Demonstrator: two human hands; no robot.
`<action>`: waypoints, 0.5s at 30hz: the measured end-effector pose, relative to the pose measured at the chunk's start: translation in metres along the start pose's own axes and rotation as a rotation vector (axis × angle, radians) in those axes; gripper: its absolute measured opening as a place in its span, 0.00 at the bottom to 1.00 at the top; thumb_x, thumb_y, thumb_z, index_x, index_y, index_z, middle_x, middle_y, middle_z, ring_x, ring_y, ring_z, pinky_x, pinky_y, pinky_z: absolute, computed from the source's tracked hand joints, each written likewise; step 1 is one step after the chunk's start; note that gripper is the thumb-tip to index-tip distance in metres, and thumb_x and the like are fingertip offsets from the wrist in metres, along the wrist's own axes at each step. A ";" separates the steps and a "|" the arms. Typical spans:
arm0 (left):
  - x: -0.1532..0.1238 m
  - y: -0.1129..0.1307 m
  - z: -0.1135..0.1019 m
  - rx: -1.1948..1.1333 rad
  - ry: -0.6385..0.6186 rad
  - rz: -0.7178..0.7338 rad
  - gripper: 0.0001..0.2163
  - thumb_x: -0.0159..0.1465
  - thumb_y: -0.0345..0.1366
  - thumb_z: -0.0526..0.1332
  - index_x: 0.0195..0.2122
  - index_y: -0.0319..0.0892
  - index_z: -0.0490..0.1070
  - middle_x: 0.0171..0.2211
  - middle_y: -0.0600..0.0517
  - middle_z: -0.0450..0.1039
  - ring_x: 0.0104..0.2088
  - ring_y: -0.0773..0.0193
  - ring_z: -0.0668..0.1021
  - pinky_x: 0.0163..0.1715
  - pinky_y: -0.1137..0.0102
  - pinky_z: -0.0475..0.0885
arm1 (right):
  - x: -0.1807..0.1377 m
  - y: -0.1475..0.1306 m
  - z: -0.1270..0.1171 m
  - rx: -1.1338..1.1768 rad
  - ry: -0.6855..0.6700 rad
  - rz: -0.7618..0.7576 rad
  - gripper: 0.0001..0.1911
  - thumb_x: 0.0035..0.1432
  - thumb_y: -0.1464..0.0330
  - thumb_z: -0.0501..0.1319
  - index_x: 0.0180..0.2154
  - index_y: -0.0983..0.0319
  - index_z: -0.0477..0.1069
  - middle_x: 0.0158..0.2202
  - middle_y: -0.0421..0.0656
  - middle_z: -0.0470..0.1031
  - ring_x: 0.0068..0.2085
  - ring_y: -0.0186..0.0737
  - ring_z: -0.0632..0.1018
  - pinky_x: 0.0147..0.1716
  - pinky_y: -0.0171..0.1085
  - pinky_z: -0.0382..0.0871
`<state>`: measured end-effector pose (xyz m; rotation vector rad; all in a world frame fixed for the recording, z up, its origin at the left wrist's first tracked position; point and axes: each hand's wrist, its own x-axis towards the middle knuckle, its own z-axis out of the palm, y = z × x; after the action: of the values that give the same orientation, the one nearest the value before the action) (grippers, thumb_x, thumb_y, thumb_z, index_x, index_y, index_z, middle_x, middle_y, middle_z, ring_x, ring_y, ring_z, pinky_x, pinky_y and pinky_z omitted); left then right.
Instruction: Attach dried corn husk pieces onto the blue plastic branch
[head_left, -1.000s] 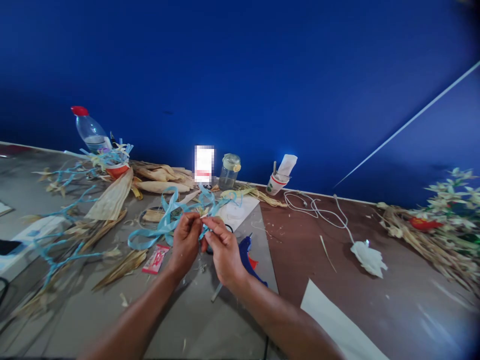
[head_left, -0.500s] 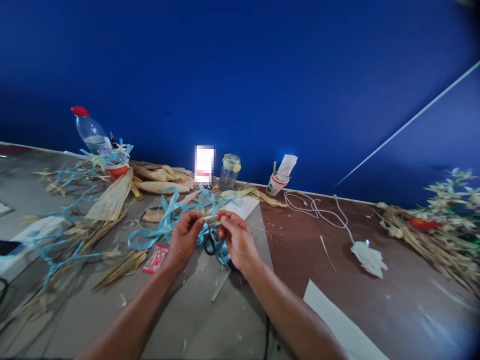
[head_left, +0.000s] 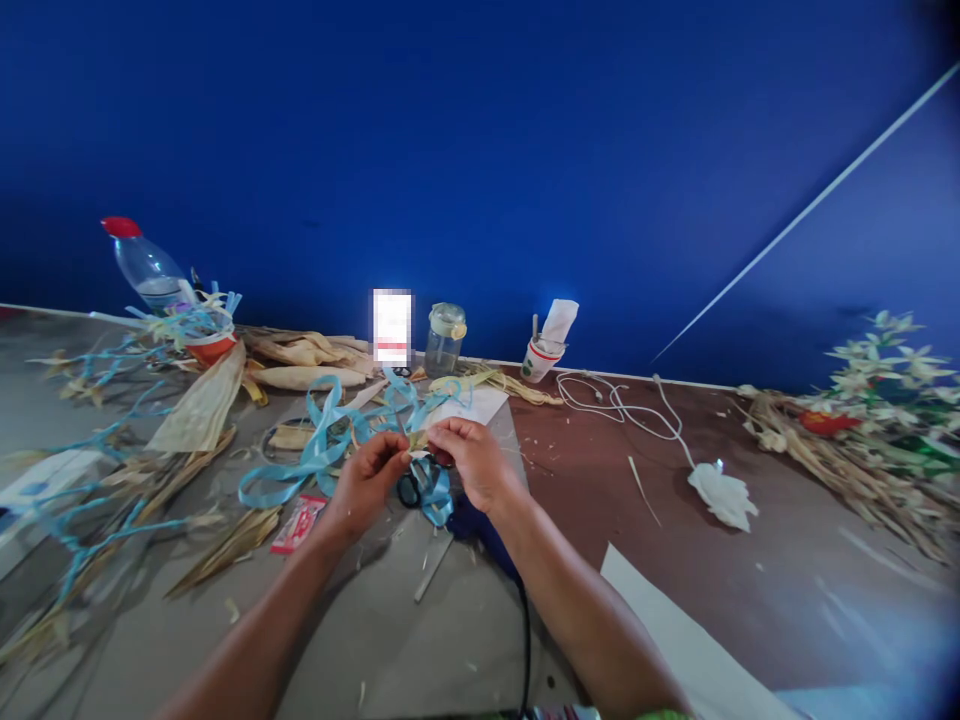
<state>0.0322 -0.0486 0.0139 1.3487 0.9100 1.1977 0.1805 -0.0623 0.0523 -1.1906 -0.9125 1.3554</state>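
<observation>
My left hand (head_left: 367, 478) and my right hand (head_left: 474, 458) meet above the table, both pinching a small pale strip of dried husk (head_left: 418, 438) between their fingertips. Just under them lie black-handled scissors (head_left: 411, 489) and a tangle of light blue ribbon (head_left: 330, 440). A dark blue glue gun (head_left: 480, 525) lies beneath my right wrist, mostly hidden, with its black cord running toward me.
Dried corn husks (head_left: 199, 410) and blue-wrapped stems litter the left side. A red-capped bottle (head_left: 142, 265), a glass jar (head_left: 444, 338) and a paper cup (head_left: 541, 358) stand along the blue wall. A white cable (head_left: 637, 410), white paper sheet (head_left: 675, 640) and dried flowers (head_left: 870, 420) lie right.
My hands have drawn slightly apart and risen, with the husk strip stretched between them. The view has shifted a little, sliding the table things leftward.
</observation>
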 end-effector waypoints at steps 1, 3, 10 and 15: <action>0.000 0.000 0.000 -0.001 -0.011 0.002 0.09 0.52 0.40 0.66 0.28 0.42 0.70 0.23 0.56 0.64 0.24 0.69 0.66 0.23 0.74 0.62 | 0.001 0.000 -0.001 0.075 -0.037 0.084 0.08 0.42 0.67 0.64 0.20 0.64 0.69 0.18 0.35 0.67 0.20 0.27 0.63 0.22 0.30 0.54; -0.001 0.000 -0.001 -0.009 -0.021 0.001 0.09 0.52 0.40 0.67 0.28 0.42 0.70 0.23 0.55 0.64 0.24 0.69 0.66 0.23 0.74 0.62 | 0.003 -0.001 -0.002 0.216 -0.110 0.246 0.07 0.41 0.69 0.65 0.20 0.65 0.67 0.17 0.36 0.67 0.19 0.27 0.63 0.21 0.30 0.54; -0.001 0.003 -0.001 -0.047 -0.014 0.010 0.10 0.50 0.40 0.68 0.27 0.42 0.72 0.24 0.54 0.68 0.25 0.67 0.69 0.26 0.73 0.66 | 0.006 -0.001 -0.007 0.422 -0.290 0.519 0.06 0.49 0.72 0.61 0.23 0.66 0.68 0.17 0.37 0.67 0.18 0.27 0.63 0.22 0.31 0.58; -0.001 0.005 0.000 -0.056 -0.028 0.018 0.09 0.50 0.40 0.68 0.26 0.42 0.72 0.24 0.53 0.70 0.27 0.65 0.72 0.29 0.71 0.69 | 0.006 0.002 -0.006 0.494 -0.350 0.569 0.05 0.51 0.73 0.60 0.25 0.66 0.67 0.18 0.37 0.67 0.18 0.27 0.63 0.23 0.32 0.59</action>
<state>0.0313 -0.0506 0.0186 1.3281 0.8401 1.2068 0.1861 -0.0569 0.0479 -0.8619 -0.4230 2.1497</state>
